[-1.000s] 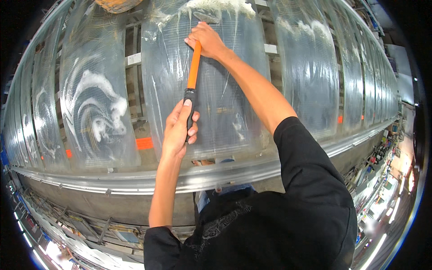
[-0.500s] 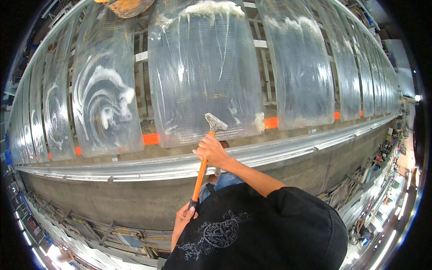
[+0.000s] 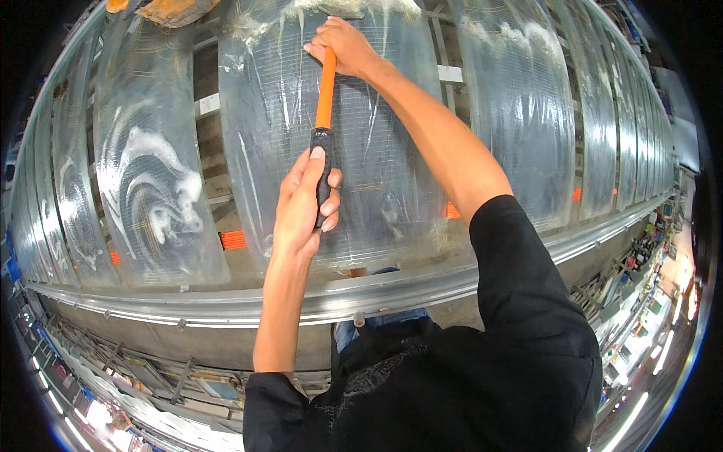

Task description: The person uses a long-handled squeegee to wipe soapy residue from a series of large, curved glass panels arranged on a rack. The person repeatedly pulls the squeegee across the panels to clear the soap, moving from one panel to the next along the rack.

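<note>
My left hand [image 3: 305, 192] is wrapped round the black grip of a long-handled scraper [image 3: 326, 94] with an orange shaft. Higher up the shaft, close to its metal head [image 3: 343, 12], my right hand [image 3: 343, 47] is closed on it. Both arms stretch out over a wet, clear, finely ribbed panel [image 3: 361, 173]. The head lies at the far part of this panel, beside whitish foam [image 3: 301, 9], and is partly hidden by my right hand. Thin streaks run down the panel from the foam toward me.
Similar panels [image 3: 516, 113] stand in a row to both sides. One at left carries swirled foam [image 3: 154, 162]. Orange strips [image 3: 233, 240] show in the gaps. A metal rail [image 3: 248, 307] runs along the near edge. A worn yellow-orange object [image 3: 177, 10] lies far left.
Both hands have pushed the scraper away from me, from the panel's near end to the foam at its far part. My arms are now extended.
</note>
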The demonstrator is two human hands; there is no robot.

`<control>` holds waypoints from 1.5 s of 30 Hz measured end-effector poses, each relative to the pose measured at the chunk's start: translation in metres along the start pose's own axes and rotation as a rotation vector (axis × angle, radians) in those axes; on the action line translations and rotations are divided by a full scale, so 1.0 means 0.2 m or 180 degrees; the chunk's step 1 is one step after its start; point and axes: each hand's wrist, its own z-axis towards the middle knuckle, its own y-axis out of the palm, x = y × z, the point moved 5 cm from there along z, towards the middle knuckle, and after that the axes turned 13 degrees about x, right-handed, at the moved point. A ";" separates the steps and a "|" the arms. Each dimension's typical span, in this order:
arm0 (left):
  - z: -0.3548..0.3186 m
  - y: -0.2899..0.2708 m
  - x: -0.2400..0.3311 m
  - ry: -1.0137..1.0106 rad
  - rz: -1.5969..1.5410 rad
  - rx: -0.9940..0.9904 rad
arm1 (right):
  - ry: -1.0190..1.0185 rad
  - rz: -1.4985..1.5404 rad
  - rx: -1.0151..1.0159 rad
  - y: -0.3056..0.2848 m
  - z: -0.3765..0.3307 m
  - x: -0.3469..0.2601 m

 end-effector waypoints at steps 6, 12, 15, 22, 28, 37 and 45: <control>-0.44 -0.50 -0.50 -0.0266 0.0578 0.0133 | 0.0992 0.0039 -0.0177 -0.11 -0.48 -0.69; -1.19 -1.19 -1.12 -0.0797 0.0781 0.0144 | 0.1071 0.0393 -0.0595 -0.31 -0.98 -1.81; -1.27 -1.35 -1.26 -0.0877 0.0685 0.0275 | 0.1356 0.0544 -0.0616 -0.36 -1.05 -1.98; -0.83 -0.86 -0.85 -0.1072 0.0429 0.0274 | 0.0650 -0.0010 0.0036 -0.16 -0.75 -1.32; -0.04 -0.19 -0.21 -0.0145 0.0576 -0.0079 | 0.0181 -0.0193 0.0569 -0.10 -0.19 -0.21; -0.48 -0.52 -0.54 -0.0121 0.0830 -0.0015 | 0.0926 -0.0105 -0.0044 -0.22 -0.53 -0.77; -1.20 -1.17 -1.14 -0.0878 0.0854 -0.0089 | 0.1171 0.0064 -0.0389 -0.48 -1.05 -1.83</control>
